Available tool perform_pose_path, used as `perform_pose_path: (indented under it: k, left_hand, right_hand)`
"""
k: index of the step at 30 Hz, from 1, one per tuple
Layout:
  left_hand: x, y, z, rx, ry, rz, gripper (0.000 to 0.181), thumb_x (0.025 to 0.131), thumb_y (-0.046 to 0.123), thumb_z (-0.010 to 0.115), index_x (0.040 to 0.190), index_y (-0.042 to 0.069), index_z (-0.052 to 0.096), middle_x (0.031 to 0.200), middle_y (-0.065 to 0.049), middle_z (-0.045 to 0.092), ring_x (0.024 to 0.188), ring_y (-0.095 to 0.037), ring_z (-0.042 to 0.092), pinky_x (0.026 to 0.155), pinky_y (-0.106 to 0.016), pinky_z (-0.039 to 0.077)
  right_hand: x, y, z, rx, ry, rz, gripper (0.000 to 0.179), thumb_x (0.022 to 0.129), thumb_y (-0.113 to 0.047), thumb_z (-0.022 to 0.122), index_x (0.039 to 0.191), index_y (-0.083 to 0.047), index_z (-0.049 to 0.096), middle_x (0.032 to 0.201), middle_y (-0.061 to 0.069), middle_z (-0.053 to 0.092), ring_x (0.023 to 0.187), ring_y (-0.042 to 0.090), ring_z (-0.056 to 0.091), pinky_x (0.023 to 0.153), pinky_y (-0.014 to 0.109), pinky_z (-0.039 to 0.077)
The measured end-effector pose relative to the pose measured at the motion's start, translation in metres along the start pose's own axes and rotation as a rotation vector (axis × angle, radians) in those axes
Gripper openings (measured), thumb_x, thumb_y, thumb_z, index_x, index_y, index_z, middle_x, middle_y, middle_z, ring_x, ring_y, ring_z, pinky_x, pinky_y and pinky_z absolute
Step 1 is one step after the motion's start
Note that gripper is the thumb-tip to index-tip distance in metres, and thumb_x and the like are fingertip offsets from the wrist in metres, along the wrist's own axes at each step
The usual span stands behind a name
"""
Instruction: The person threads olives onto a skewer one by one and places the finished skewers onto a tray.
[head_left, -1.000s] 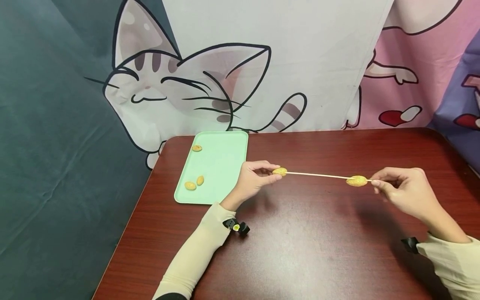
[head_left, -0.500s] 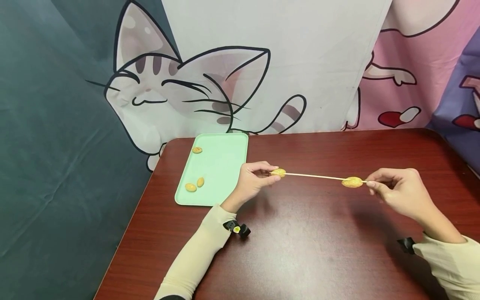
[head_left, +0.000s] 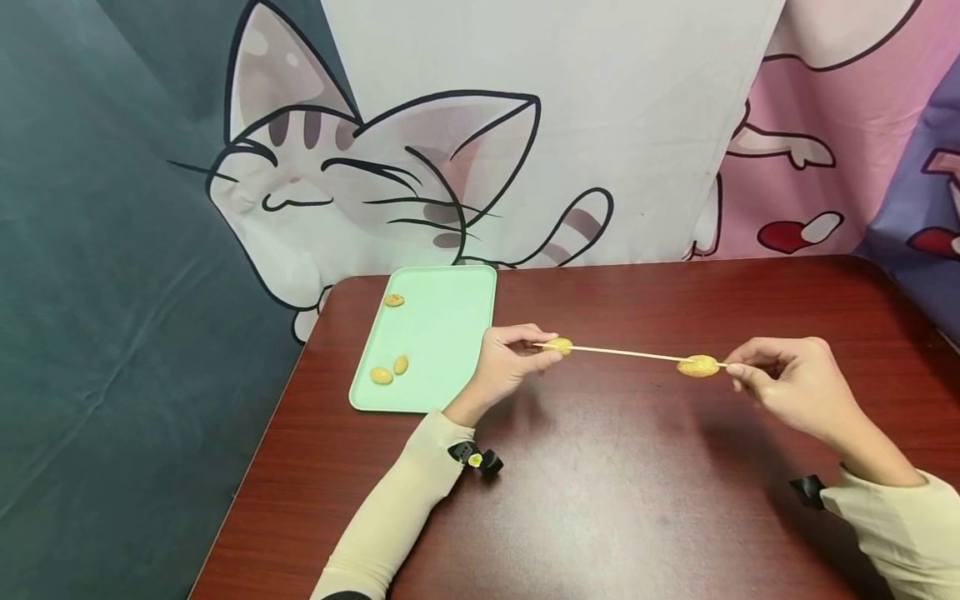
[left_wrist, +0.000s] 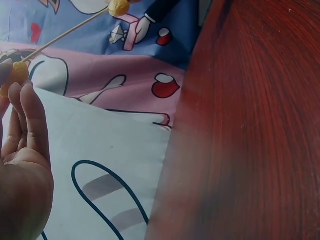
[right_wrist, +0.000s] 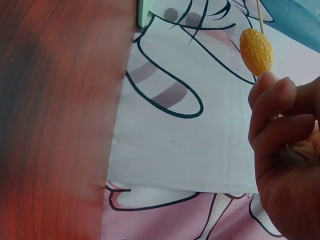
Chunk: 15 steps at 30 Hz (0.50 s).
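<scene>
A thin wooden skewer (head_left: 626,354) hangs level above the red-brown table (head_left: 615,500). My left hand (head_left: 510,360) pinches a small yellow food piece (head_left: 558,344) threaded near the skewer's left tip. My right hand (head_left: 783,383) pinches the skewer's right end, just beside a second, larger yellow piece (head_left: 697,366) on the stick. In the right wrist view that piece (right_wrist: 256,45) sits just above my fingertips (right_wrist: 267,92). The left wrist view shows the small piece (left_wrist: 15,75) against my fingers (left_wrist: 31,117), with the skewer (left_wrist: 65,32) running away from it.
A mint-green tray (head_left: 442,329) lies at the table's back left, holding three loose yellow pieces (head_left: 390,369). A cartoon cat cloth (head_left: 420,167) hangs behind the table. The table's left edge drops off to a dark teal cloth (head_left: 97,333).
My right hand has pushed the skewer a little to the left, so its tip now pokes out past the small piece. The larger piece moved left with it.
</scene>
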<state>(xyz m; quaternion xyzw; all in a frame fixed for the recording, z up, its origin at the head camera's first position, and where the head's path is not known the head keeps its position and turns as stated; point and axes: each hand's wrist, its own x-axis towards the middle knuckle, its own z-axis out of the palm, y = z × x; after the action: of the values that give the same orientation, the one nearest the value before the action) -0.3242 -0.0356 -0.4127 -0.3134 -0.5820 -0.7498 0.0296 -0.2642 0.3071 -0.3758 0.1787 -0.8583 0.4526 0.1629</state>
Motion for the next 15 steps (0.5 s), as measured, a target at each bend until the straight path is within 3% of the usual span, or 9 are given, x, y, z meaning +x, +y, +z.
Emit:
perform_pose_path:
  k: [15]
  left_hand:
    - [-0.0006, -0.0035, 0.0008, -0.036, -0.009, -0.015, 0.028, 0.076, -0.025, 0.067, 0.101, -0.032, 0.056, 0.087, 0.001, 0.069, 0.055, -0.008, 0.058, 0.047, -0.021, 0.047]
  right_hand:
    - [0.0001, -0.0031, 0.0065, -0.064, 0.006, -0.042, 0.032, 0.073, 0.018, 0.074, 0.071, -0.013, 0.068, 0.055, -0.006, 0.057, 0.044, -0.003, 0.046, 0.037, 0.017, 0.033]
